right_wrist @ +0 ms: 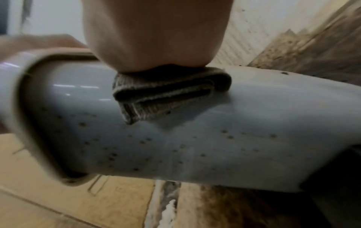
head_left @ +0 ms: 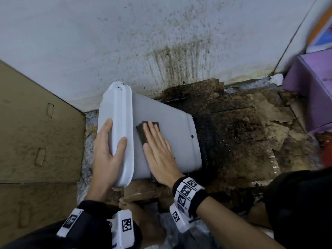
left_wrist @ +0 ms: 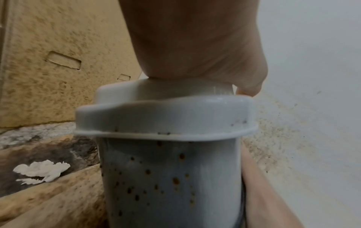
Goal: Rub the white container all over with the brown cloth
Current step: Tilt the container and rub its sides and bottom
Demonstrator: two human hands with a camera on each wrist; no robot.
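White container [head_left: 161,126] lies on its side on the stained floor [head_left: 242,123], lid end at 9 o'clock, base at 3, close to the wall [head_left: 125,42]. Left hand [head_left: 107,148] grips the lid [head_left: 116,123], thumb over one face, fingers over the other. Right hand [head_left: 158,151] is flat, fingers straight, pressing the folded brown cloth [head_left: 142,133] onto the upper side. Underside looks brown-speckled, though blurred. Cardboard [head_left: 36,132] at 9 o'clock.
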